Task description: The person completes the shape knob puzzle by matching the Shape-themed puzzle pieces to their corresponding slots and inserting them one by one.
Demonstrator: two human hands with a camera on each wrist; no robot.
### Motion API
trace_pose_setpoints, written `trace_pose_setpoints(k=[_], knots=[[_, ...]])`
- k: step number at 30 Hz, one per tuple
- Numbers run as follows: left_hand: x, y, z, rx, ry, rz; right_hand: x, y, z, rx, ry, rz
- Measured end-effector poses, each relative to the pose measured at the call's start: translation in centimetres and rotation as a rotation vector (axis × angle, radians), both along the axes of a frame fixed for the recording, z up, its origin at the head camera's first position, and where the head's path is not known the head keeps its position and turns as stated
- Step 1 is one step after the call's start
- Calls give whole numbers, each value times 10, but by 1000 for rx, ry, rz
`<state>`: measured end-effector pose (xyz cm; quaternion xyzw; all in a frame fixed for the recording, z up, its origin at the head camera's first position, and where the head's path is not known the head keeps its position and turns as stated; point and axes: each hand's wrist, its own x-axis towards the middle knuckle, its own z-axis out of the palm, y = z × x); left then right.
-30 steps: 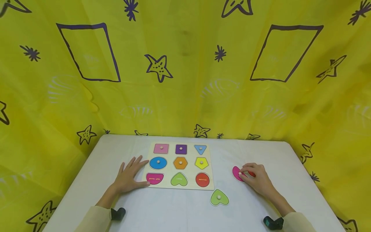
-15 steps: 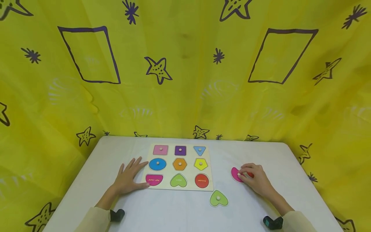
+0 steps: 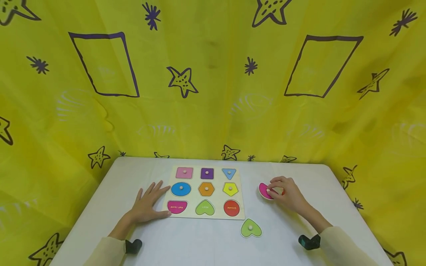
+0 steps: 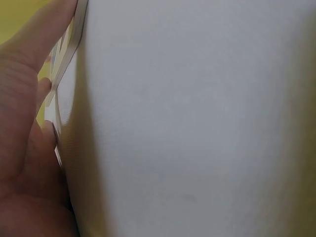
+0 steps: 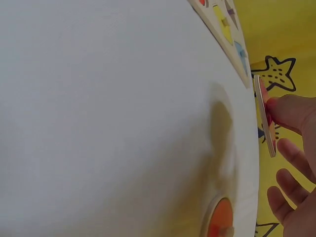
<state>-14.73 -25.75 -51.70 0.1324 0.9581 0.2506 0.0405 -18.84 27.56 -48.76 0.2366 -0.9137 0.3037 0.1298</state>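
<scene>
In the head view, a peg puzzle board (image 3: 192, 197) lies on the table, with knobbed shapes in its two far rows and three knobless printed shapes in the near row. My left hand (image 3: 146, 207) rests spread along its left edge, thumb and fingertips touching it. My right hand (image 3: 290, 194) pinches the knob of a pink half-round puzzle piece (image 3: 262, 190). The right wrist view has this piece (image 5: 265, 116) nearly edge-on, raised off the table. A red round puzzle piece (image 5: 220, 217) lies below, mostly hidden by the hand in the head view.
A green heart puzzle piece (image 3: 251, 233) with a knob lies just off the board's near right corner. The white table (image 3: 199, 244) ends at a yellow curtain (image 3: 213, 111). A dark device is strapped at each wrist.
My right hand has raised the pink half-round piece off the table and shifted it slightly left and away from me. The left hand keeps its place at the board.
</scene>
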Motion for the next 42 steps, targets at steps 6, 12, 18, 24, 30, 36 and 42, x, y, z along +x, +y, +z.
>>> trace_pose_setpoints(k=[6,12,18,24,30,36,42], knots=[[-2,-7,-14,33,50,-23,-14,-15,18,15,-95,-9],[-5,-9,-21,21,48,-15,-20,-31,30,0,-83,4],[-3,-5,-17,34,34,-12,-26,-42,32,12,-117,-10],[-1,-5,-16,29,61,-13,-30,-55,31,2,-133,-4],[-1,-4,-15,19,50,6,-32,-75,29,-31,-142,24],[-1,-2,-11,14,51,11,-31,-100,27,-78,-150,63],[-1,-1,-8,6,28,16,-29,-131,24,-112,-188,113]])
